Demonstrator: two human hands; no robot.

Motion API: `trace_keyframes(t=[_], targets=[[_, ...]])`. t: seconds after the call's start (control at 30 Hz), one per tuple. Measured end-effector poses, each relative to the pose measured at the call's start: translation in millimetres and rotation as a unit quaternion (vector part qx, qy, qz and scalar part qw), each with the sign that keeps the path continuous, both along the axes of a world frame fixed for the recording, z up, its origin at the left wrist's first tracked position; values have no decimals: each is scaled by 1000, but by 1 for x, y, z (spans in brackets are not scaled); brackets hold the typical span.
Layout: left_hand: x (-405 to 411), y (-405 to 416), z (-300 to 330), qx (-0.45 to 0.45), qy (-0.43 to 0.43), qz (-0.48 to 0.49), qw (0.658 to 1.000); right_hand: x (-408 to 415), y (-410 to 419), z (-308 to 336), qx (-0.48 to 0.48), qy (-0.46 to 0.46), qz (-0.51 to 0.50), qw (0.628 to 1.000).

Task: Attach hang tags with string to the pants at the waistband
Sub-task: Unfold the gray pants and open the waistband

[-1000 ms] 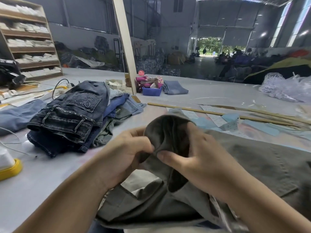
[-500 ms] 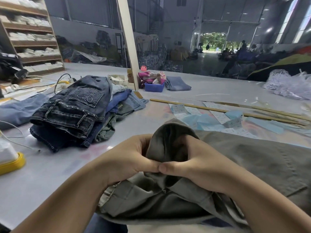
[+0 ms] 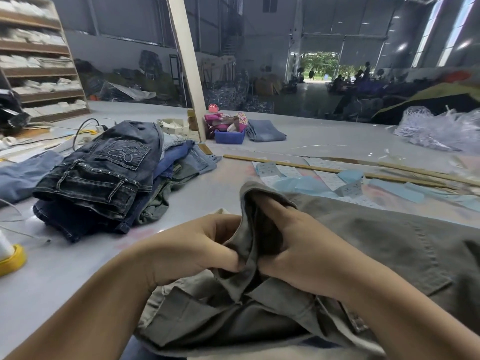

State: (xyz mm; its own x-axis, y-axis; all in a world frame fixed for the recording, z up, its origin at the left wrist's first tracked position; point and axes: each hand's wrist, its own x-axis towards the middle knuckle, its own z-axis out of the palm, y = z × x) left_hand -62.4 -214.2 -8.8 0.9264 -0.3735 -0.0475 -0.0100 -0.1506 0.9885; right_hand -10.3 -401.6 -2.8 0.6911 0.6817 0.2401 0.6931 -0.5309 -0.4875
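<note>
Both hands, left hand (image 3: 192, 253) and right hand (image 3: 304, 253), pinch a raised fold of the olive-grey cotton pants (image 3: 389, 245) lying at the near edge of the pale grey counter (image 3: 65, 271), thumbs nearly touching, folded dark denim jeans (image 3: 104, 175) stacked toward its left edge.

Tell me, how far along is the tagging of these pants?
Done, probably: a pile of folded jeans lies to the left, though no tags show on them. In hand: both the left hand and right hand grip a bunched fold of the olive pants; no tag or string is visible on them. Left: tags, likely among the paper slips lying beyond, remain unattached.
</note>
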Motion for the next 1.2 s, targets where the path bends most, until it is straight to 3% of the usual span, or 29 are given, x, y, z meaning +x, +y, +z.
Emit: trace_keyframes(t=[0.13, 0.27, 0.4, 0.63, 0.73, 0.83, 0.9, 1.0, 1.1, 1.2], targets=[[2, 1, 0, 8, 10, 22, 1000, -3, -2, 2, 15, -33, 17, 999], [2, 6, 0, 10, 19, 100, 995, -9, -9, -1, -6, -140, 2, 990], [11, 10, -5, 89, -23, 273, 958, -16, -31, -1, -12, -175, 3, 984], [26, -4, -8, 110, -88, 337, 931, -31, -51, -2, -25, -215, 38, 976], [29, 1, -5, 95, -67, 282, 952, -27, -58, -1, 64, -72, 2, 995], [20, 17, 1, 82, 15, 173, 981, -21, -68, -5, 17, 14, -14, 1000], [15, 30, 6, 106, 38, 150, 982, -19, -67, -12, -36, 1, -28, 999], [7, 49, 12, 175, 2, 101, 979, -18, -53, -20, -15, -82, -54, 995], [-8, 65, 18, 173, 24, -46, 984, -12, -31, -23, -2, -177, -76, 981], [-23, 66, 18, 292, 90, -150, 940, -6, -9, -22, -17, -173, -75, 982]])
